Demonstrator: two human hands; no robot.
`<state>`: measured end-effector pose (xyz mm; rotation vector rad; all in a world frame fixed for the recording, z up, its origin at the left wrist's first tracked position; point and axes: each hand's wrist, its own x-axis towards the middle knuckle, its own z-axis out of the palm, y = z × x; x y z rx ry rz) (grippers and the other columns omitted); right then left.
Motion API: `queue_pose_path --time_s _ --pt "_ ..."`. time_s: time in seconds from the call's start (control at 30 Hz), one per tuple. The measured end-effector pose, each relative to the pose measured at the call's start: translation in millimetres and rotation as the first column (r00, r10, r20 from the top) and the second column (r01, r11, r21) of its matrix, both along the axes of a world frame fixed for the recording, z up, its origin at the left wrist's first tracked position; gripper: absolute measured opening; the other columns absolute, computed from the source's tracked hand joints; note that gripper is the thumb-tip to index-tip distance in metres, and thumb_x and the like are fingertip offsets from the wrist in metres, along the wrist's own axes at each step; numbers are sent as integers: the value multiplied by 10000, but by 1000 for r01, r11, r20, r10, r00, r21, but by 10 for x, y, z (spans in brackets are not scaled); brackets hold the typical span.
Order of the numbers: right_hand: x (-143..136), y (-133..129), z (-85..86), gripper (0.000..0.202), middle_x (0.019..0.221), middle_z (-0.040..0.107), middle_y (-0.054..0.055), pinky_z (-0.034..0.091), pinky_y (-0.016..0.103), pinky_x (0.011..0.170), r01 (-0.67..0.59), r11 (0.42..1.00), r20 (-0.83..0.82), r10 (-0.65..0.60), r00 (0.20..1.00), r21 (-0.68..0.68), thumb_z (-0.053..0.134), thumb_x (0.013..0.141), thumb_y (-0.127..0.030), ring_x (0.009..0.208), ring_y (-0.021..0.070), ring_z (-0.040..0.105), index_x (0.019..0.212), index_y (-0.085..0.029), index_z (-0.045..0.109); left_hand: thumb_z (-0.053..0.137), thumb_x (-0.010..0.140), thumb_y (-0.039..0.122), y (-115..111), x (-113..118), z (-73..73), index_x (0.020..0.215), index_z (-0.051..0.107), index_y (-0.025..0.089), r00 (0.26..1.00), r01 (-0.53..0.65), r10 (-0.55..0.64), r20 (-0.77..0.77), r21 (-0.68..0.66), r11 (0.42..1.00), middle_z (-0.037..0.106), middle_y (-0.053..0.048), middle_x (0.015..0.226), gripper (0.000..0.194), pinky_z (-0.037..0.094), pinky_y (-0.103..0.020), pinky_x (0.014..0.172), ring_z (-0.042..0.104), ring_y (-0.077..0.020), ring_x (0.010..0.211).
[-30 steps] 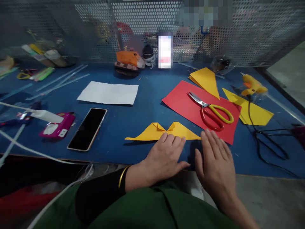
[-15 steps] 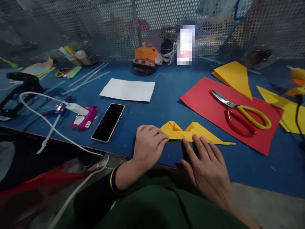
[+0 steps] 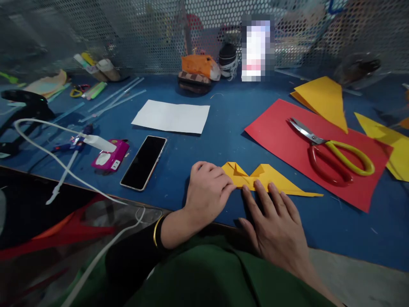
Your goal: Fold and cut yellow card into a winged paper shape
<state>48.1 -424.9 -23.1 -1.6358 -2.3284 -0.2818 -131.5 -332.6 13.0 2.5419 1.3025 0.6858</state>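
A folded piece of yellow paper [image 3: 271, 175] lies on the blue table near its front edge, with two peaks along its top and a long thin point at the right. My left hand [image 3: 207, 192] is closed at its left end, thumb and fingers pinching the lower edge and covering that end. Stretched out flat, my right hand [image 3: 276, 221] presses its fingertips on the paper's bottom edge. Just beyond them, scissors [image 3: 319, 140] with one red and one yellow handle rest on a sheet of red paper [image 3: 271, 123].
A white sheet [image 3: 172, 117] and a black-screened phone [image 3: 144, 163] lie left of centre. Further left are a magenta power socket [image 3: 111, 154] with a white cable and a glue gun [image 3: 75, 140]. More yellow paper [image 3: 322, 98] lies at the right. A perforated metal screen [image 3: 137, 38] stands behind.
My right fingertips have slid slightly left along the paper's lower edge, closer to my left hand. The left hand keeps its pinch. The whole view has shifted a little.
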Motion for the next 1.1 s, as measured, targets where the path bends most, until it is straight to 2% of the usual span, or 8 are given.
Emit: queue_pose_path --time_s 0.2,0.3,0.4,0.5,0.63,0.8,0.93,1.1 --pt "5 -1 -25 618 1495 493 233 412 584 1048 25 1000 -13 -25 1000 -14 506 959 -457 1393 440 420 1482 -132 453 687 873 257 73 16 31 690 663 204 997 -68 71 9 -177 982 702 2 791 192 404 -413 865 590 -203 850" --pt "1 -4 -4 599 1483 504 237 418 591 1041 25 999 -14 -25 1000 -22 501 963 -443 1386 446 426 1467 -120 469 700 848 248 100 28 55 673 657 197 996 -90 87 -22 -212 973 693 5 771 188 408 -404 843 581 -198 826" --pt "-34 12 21 573 1494 491 235 416 565 1071 14 1000 -32 -15 999 -13 482 980 -401 1405 399 419 1464 -97 454 696 841 223 116 34 64 670 654 198 998 -68 62 -34 -199 978 691 16 766 177 403 -409 861 580 -191 824" --pt "-104 65 31 562 1450 532 237 449 496 1079 -63 998 -92 63 994 5 486 985 -372 1366 345 470 1437 -40 462 690 843 210 118 32 55 679 654 201 999 -26 23 -23 -166 986 697 21 786 168 393 -423 901 582 -193 853" --pt "-188 149 43 538 1294 619 258 526 478 990 -124 992 -117 124 985 9 499 978 -360 1208 353 572 1338 37 544 696 857 219 96 11 29 688 662 201 1000 -8 9 2 -101 995 707 19 789 173 377 -429 933 584 -193 868" --pt "-188 171 59 518 1258 628 244 546 473 957 -124 992 -110 127 986 32 489 984 -345 1158 336 587 1333 33 551 685 865 221 53 -53 7 669 649 200 998 -53 54 23 -67 996 693 26 748 200 380 -423 943 598 -183 841" --pt "-169 163 39 523 1258 624 249 549 473 961 -131 991 -119 134 984 27 494 982 -343 1170 339 580 1338 37 545 653 839 169 36 -75 6 653 617 193 996 -84 87 32 -76 994 685 8 754 191 406 -409 894 594 -186 830" --pt "-164 156 8 531 1273 619 246 544 479 974 -132 991 -119 132 984 11 496 983 -353 1190 339 571 1360 20 520 639 814 156 88 -62 29 629 588 189 995 -99 100 -5 -172 980 661 1 730 195 421 -397 827 573 -185 783"
